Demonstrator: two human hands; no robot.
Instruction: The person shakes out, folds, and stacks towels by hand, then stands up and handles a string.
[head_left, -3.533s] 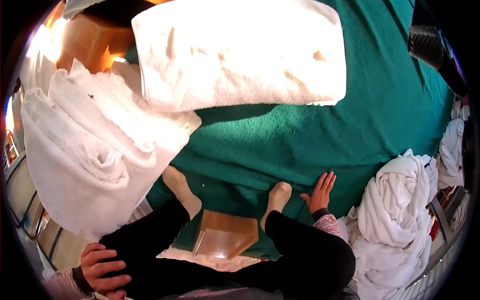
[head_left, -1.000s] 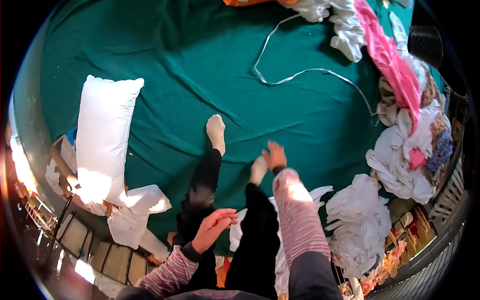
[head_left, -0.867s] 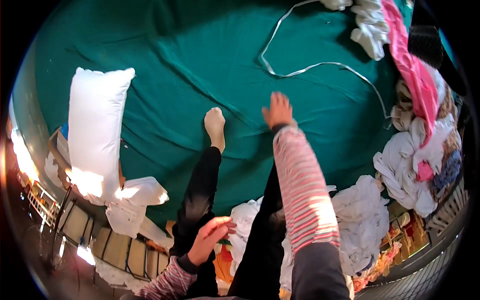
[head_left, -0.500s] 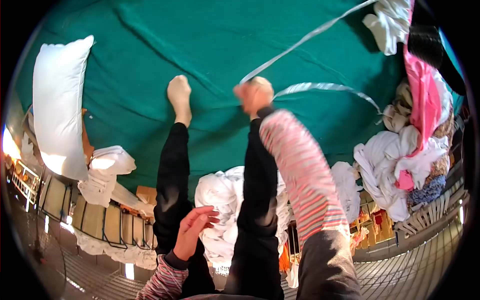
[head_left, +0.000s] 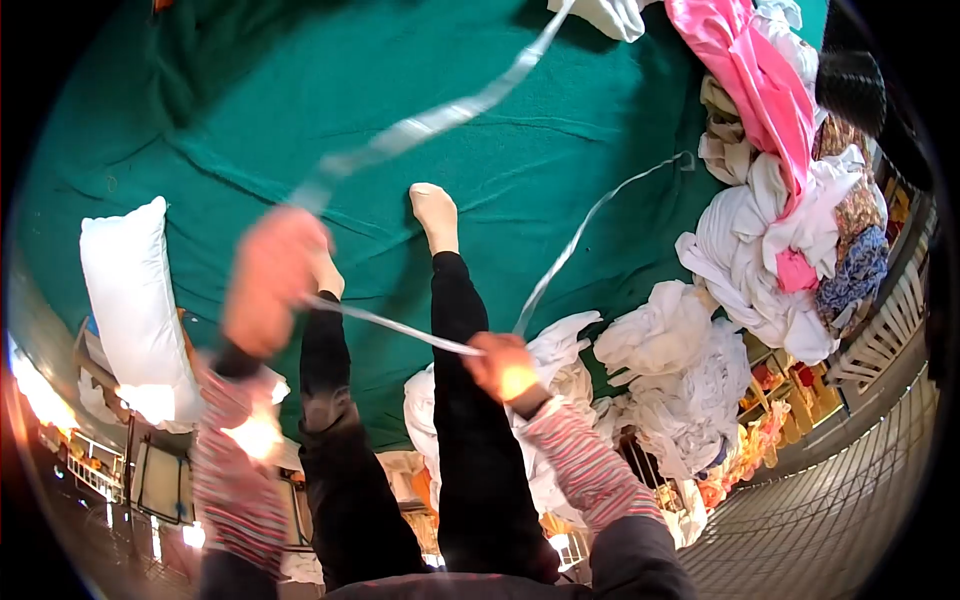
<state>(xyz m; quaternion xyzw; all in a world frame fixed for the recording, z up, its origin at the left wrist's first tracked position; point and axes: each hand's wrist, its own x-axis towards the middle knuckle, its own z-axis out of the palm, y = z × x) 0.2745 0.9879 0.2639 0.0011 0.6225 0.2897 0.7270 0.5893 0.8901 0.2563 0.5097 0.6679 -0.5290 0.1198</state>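
Observation:
A long, thin white strip (head_left: 440,120), like ribbon or twisted cloth, comes down from the top of the view to my left hand (head_left: 272,285). That hand is raised at the left and smeared by motion; the strip enters and leaves it, so its fingers appear closed around it. From there a taut length crosses in front of my legs to my right hand (head_left: 502,368), whose fingers are closed on the strip. Beyond the right hand, a loose tail curves up and right over the green cloth (head_left: 560,190). My legs stretch forward on this cloth, feet in light socks.
A white pillow (head_left: 138,305) lies at the left edge. Heaped white cloth (head_left: 675,375) and pink fabric (head_left: 755,85) fill the right side, with a black brush-like object (head_left: 852,92) at far right. More white cloth (head_left: 565,370) lies behind my right hand.
My left hand has risen from beside my leg and now has the strip. My right hand has come back from the foot toward my knee, drawing the strip along. The view has shifted.

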